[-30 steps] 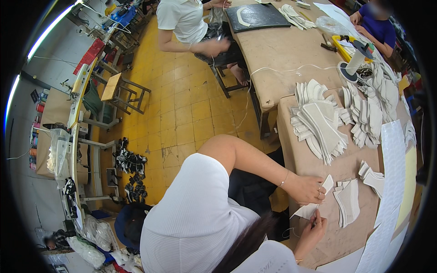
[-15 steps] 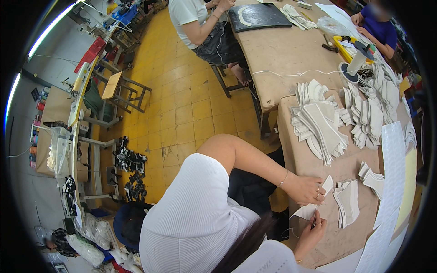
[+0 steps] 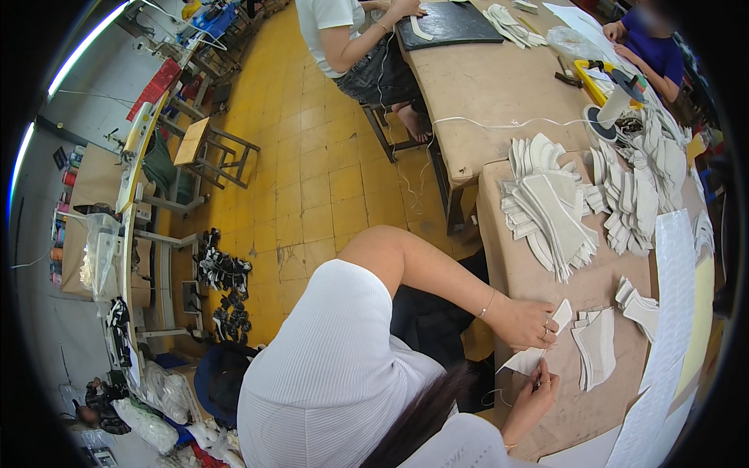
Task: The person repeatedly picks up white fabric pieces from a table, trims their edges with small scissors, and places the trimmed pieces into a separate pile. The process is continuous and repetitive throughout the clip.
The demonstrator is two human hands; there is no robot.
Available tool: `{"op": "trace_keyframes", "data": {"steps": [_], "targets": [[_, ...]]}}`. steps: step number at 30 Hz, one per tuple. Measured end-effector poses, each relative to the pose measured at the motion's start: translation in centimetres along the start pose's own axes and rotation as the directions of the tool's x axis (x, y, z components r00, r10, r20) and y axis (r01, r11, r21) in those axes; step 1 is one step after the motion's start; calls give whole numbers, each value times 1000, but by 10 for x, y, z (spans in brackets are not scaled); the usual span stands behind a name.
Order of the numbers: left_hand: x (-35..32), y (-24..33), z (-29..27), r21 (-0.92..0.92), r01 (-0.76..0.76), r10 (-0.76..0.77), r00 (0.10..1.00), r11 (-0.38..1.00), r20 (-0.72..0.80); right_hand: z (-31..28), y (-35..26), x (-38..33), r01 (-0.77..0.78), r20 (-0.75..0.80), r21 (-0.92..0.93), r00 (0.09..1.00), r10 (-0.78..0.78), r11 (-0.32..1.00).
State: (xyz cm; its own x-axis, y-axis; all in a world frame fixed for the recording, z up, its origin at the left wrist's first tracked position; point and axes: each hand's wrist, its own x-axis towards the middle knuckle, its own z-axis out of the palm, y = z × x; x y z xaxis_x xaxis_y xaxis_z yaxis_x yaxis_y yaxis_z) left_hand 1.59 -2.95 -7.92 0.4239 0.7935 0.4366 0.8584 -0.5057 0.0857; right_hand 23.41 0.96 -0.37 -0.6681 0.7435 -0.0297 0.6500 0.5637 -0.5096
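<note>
A pale, narrow fabric piece [image 3: 524, 361] lies on the brown-covered table near its close edge. My left hand [image 3: 527, 324] bears on it with curled fingers, its ends showing on both sides of the hand. Just below, my right hand [image 3: 532, 396] pinches at the piece's lower edge; a small dark thing shows between the fingers, too hidden to name. A loose thread [image 3: 495, 398] curls beside this hand. Right of my hands lie a small stack of cut fabric pieces [image 3: 595, 349] and another small stack [image 3: 638, 308].
Larger piles of fabric pieces [image 3: 550, 218] spread farther up the table, beside a thread cone [image 3: 616, 105] and a yellow basket [image 3: 591, 82]. A co-worker in white [image 3: 335, 39] sits by a black mat [image 3: 452, 27]; another in purple [image 3: 651, 51] sits opposite. A stool [image 3: 195, 144] stands left.
My hands stay almost in place on the fabric piece. The co-worker in white has shifted a curved pale strip toward the mat's left edge, and white thread now trails on the floor beside them.
</note>
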Motion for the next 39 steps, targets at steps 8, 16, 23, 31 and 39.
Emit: {"op": "trace_keyframes", "data": {"steps": [8, 16, 23, 31, 39], "targets": [[1, -1, 0, -3, -2, 2, 1000, 1000, -18, -3, -1, 2, 16, 4, -14, 1000, -16, 1000], [-3, 2, 1, -2, 6, -6, 999, 1000, -40, -3, -3, -1, 1, 8, -10, 1000, -1, 1000], [0, 0, -16, -81, 39, -32, 996, 996, 85, -4, -14, -3, -55, 10, -1, 998, 55, 998], [-2, -3, -22, -183, 153, -141, 987, 971, 76, -6, -15, -2, -42, -74, 45, 996, 46, 998], [6, -4, -43, -141, 74, -54, 989, 987, 141, -4, -18, -17, -56, -97, 44, 993, 60, 997]]}}
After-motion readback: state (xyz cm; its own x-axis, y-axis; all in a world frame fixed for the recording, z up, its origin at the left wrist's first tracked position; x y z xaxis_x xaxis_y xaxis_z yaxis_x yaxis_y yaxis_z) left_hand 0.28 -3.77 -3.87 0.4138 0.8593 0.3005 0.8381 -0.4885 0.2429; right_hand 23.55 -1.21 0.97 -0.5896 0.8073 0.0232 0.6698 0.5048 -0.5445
